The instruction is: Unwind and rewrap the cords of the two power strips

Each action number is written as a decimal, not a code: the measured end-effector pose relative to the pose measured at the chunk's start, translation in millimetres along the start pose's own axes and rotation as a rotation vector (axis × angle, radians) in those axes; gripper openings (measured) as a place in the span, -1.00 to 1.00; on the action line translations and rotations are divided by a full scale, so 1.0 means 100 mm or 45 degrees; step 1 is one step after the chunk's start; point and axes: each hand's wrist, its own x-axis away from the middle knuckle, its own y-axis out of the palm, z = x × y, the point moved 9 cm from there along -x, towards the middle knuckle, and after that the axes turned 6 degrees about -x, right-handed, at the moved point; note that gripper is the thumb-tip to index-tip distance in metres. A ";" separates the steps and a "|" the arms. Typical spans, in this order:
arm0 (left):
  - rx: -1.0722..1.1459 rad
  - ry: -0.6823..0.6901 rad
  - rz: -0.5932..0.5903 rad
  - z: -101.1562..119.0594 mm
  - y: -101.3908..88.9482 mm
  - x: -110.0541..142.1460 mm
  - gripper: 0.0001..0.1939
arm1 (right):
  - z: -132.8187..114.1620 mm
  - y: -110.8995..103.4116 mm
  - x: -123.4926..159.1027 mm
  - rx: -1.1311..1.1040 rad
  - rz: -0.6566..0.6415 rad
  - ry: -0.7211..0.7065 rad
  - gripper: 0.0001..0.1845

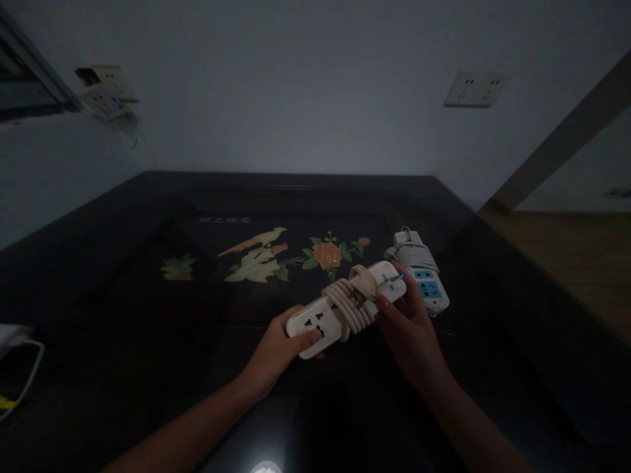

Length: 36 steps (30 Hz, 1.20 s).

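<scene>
A white power strip [315,322] is held tilted above the dark table, its cream cord [348,305] wound in several turns around its middle. My left hand [280,345] grips the socket end, thumb lying on top beside the holes. At the other end, which has blue lettering, my right hand [407,318] is closed around the strip, with its thumb near the plug [365,284] tucked by the coil. Just beyond my right hand lies a second power strip [431,292] with blue socket panels and a grey-white cord wrapped around it.
The black glossy table [123,289] carries an inlaid bird and flower picture [328,255] and meets a pale wall. Wall sockets [474,89] sit at upper right, more sockets [106,95] at upper left. A white device with a cable [37,368] is at the left edge.
</scene>
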 end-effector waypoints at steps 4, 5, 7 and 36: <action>-0.032 -0.008 -0.024 0.00 0.01 -0.01 -0.57 | 0.02 -0.03 -0.01 0.013 0.016 0.034 -0.24; -0.055 -0.007 -0.032 0.01 0.01 -0.02 -0.58 | 0.02 -0.04 -0.02 0.031 0.022 0.038 -0.25; -0.099 -0.015 -0.045 0.02 0.00 -0.04 -0.58 | 0.02 -0.04 -0.03 0.069 0.019 0.042 -0.27; -0.688 0.305 -0.541 0.11 0.36 0.19 -0.37 | 0.53 0.26 0.36 -0.004 -0.263 0.469 -0.42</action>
